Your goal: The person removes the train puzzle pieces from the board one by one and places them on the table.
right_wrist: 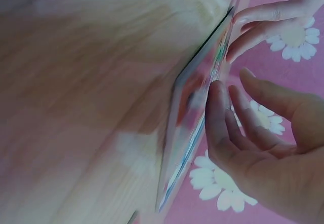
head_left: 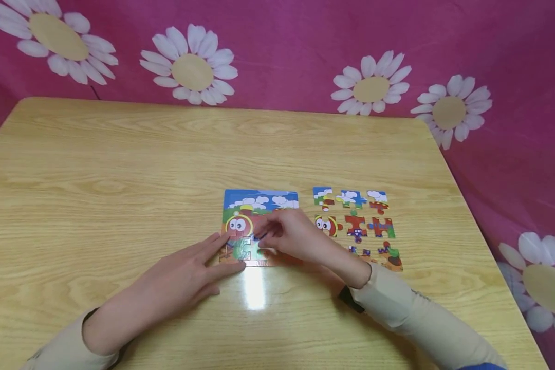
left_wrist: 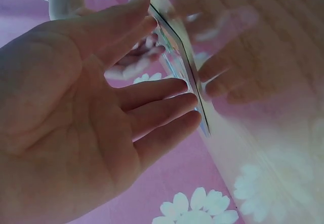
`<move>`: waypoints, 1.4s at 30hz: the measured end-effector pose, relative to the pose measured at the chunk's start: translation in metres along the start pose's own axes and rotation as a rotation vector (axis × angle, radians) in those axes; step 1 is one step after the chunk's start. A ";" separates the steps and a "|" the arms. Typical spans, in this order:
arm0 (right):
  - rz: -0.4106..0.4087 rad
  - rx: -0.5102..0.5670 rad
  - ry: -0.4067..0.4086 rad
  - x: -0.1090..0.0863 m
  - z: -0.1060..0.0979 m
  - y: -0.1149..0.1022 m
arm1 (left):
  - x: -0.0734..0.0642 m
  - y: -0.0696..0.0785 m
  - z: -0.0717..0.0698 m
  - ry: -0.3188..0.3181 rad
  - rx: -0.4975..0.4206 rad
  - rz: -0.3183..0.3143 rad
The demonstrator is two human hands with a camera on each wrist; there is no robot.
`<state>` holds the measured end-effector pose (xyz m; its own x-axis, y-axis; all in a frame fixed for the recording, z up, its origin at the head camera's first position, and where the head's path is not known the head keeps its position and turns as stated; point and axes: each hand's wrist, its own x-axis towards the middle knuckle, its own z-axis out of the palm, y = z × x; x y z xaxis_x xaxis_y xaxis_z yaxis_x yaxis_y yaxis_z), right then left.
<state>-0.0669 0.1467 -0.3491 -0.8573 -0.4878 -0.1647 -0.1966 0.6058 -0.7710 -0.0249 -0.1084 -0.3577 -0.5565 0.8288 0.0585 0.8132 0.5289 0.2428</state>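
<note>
A jigsaw board [head_left: 261, 198] with a red train-face picture lies on the table. A greenish puzzle piece [head_left: 242, 248] sits in its lower left part. My left hand [head_left: 180, 275] rests at the board's left and near edges, fingers mostly extended; the left wrist view shows its fingertips along the board's edge. My right hand [head_left: 293, 236] is over the board's right half, fingers bent. In the right wrist view, its fingertips [right_wrist: 216, 89] touch the board's surface while the thumb stands apart. No piece shows between thumb and fingers there. The hand hides part of the board.
Right of the board, loose puzzle pieces lie in rows, among them a train-face piece [head_left: 325, 225], a cloud piece [head_left: 351, 198] and a green-and-brown piece [head_left: 392, 258]. The right forearm partly covers the bottom row. A pink flowered cloth [head_left: 282, 51] hangs behind the wooden table [head_left: 120, 169].
</note>
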 end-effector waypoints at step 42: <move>0.000 0.065 0.062 0.006 -0.004 -0.013 | -0.004 0.000 0.000 -0.029 -0.018 -0.033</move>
<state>-0.0711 0.1387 -0.3375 -0.8855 -0.4467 -0.1282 -0.1669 0.5632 -0.8093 -0.0226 -0.1114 -0.3578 -0.5777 0.8159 0.0223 0.7911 0.5530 0.2612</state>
